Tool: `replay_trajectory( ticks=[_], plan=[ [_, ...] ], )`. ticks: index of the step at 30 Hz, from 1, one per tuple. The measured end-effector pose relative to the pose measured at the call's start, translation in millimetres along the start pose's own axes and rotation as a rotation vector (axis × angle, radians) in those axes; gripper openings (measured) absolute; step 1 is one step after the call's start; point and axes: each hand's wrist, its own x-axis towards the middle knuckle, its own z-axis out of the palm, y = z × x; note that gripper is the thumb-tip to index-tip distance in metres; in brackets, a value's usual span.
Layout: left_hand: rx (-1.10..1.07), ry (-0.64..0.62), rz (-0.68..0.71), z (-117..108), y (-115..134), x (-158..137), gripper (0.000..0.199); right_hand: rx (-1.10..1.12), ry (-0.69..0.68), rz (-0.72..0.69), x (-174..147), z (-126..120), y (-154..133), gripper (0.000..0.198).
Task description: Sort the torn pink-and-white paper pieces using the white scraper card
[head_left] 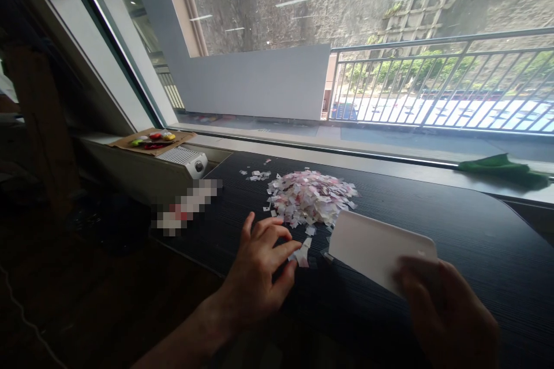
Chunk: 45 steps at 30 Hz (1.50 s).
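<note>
My left hand [264, 262] is over the dark table [389, 190], its fingers curved and apart. Its thumb and index fingertips are at a few small paper scraps [304, 255]; whether they touch them I cannot tell. Just beyond lies a heaped pile of small white and pink paper pieces [311, 196]. My right hand [445, 305], partly blurred and dark, grips a flat white rectangular plate [381, 239] with rounded corners at its held end. The plate's far left edge is tilted down near the front right of the pile, by another small scrap [328, 255].
A few stray scraps [259, 174] lie behind the pile. At left, a pixelated object [186, 207] is on the table edge. Brown cardboard [125, 143] with colourful items rests on a ledge beside a white vented box [184, 158]. Green cloth-like material [497, 170] lies on the windowsill.
</note>
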Motion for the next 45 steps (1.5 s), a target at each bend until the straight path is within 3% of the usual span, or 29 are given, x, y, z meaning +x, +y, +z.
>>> replay_trajectory(
  ticks=[4, 7, 13, 28, 36, 40, 45],
  plan=[
    [-0.013, -0.168, 0.127, 11.4, 17.1, 10.4, 0.034, 0.028, 0.042, 0.097, -0.4, 0.9, -5.1, 0.018],
    [0.029, -0.223, 0.164, 22.0, 17.4, 13.3, 0.035, 0.066, 0.04, 0.184, -3.5, 0.4, -11.3, 0.017],
    [0.038, -0.214, 0.168, 22.4, 13.1, 8.4, 0.029, 0.089, 0.048, 0.261, -6.4, -0.1, -19.6, 0.016],
    [0.027, -0.255, 0.131, 19.8, 17.7, 8.0, 0.032, 0.133, 0.05, 0.246, -7.0, 0.6, -22.1, 0.017],
    [0.023, -0.205, 0.137, 20.1, 17.3, 6.3, 0.029, 0.094, 0.09, 0.28, -5.6, -1.3, -20.5, 0.016],
    [0.018, -0.178, 0.147, 18.2, 17.8, 6.3, 0.03, 0.113, 0.066, 0.225, -3.0, 1.6, -17.9, 0.019],
    [0.042, -0.032, 0.08, 11.8, 1.5, 11.9, 0.028, 0.043, 0.018, 0.285, -0.8, -8.7, -3.4, 0.02]
  ],
)
